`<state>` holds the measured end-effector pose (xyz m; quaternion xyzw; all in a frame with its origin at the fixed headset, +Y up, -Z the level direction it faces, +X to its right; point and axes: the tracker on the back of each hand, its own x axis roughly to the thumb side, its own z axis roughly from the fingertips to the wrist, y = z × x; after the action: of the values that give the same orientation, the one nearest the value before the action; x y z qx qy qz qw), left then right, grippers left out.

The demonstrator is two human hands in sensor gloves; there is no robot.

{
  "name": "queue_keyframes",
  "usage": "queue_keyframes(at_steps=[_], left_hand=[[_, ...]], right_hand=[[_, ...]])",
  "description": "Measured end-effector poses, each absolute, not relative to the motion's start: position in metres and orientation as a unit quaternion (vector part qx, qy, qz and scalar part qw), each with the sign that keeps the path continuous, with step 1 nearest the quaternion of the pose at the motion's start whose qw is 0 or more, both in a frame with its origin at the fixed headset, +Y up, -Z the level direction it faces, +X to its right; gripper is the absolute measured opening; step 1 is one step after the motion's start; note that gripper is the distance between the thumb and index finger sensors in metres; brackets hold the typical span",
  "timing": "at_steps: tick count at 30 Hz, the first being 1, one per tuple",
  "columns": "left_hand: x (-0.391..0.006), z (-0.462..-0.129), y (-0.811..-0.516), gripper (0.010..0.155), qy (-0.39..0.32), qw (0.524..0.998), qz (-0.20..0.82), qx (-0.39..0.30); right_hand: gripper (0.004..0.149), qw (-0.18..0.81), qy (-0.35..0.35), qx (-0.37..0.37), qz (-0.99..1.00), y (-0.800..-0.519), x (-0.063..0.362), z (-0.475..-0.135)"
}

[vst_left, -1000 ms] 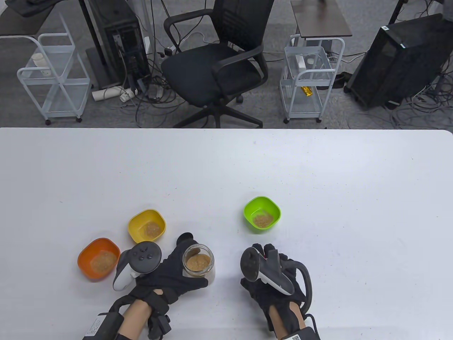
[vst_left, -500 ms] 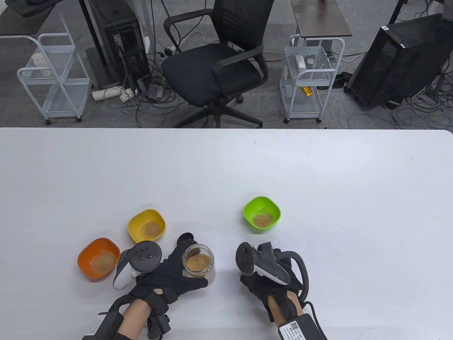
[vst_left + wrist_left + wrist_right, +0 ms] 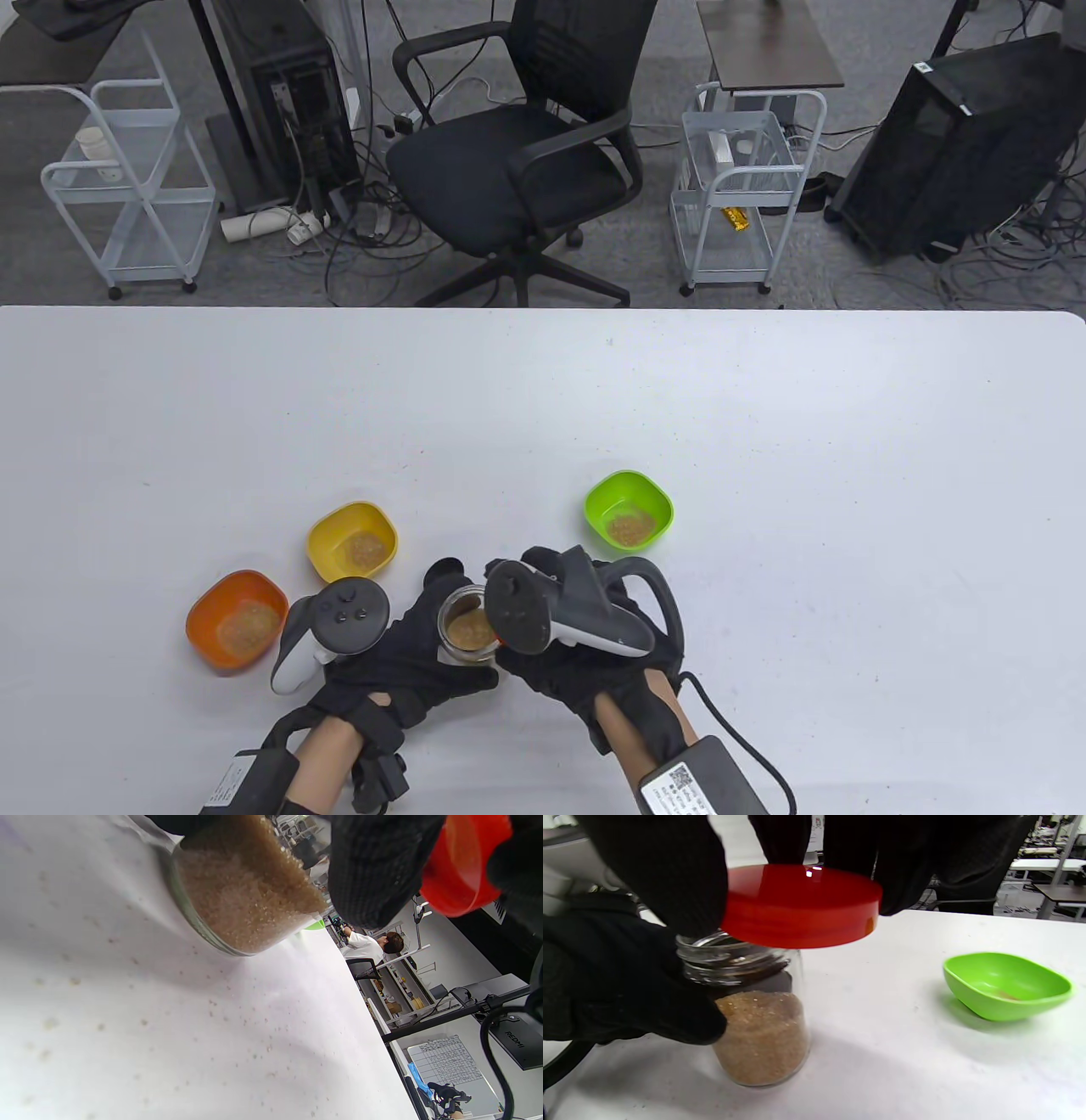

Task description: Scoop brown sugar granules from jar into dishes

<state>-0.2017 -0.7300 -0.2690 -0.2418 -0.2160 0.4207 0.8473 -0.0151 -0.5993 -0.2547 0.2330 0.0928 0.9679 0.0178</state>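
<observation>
A glass jar (image 3: 465, 632) (image 3: 757, 1014) (image 3: 242, 895) part full of brown sugar stands on the white table. My left hand (image 3: 416, 645) grips its side. My right hand (image 3: 560, 645) holds a red lid (image 3: 801, 904) (image 3: 460, 866) by its rim, just above the jar's open mouth and slightly tilted. In the table view the right hand and its tracker hide the lid. A green dish (image 3: 628, 514) (image 3: 1007, 984), a yellow dish (image 3: 352, 541) and an orange dish (image 3: 236, 621) each hold a little brown sugar.
The table (image 3: 764, 441) stretches wide and white to the right and back. Stray granules dot its surface near the jar in the left wrist view. An office chair (image 3: 517, 153) and wire carts (image 3: 738, 187) stand beyond the far edge.
My right hand has moved left from the bare table beside the jar to over the jar's mouth, carrying the red lid. The left hand and jar have stayed put.
</observation>
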Motion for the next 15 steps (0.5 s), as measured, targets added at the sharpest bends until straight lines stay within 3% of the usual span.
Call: queue_keyframes(at_steps=[15], left_hand=[[-0.202, -0.269, -0.73, 0.113, -0.216, 0.846, 0.423, -0.244]], right_hand=[[0.079, -0.032, 0.117, 0.269, 0.955, -0.608, -0.063, -0.264]])
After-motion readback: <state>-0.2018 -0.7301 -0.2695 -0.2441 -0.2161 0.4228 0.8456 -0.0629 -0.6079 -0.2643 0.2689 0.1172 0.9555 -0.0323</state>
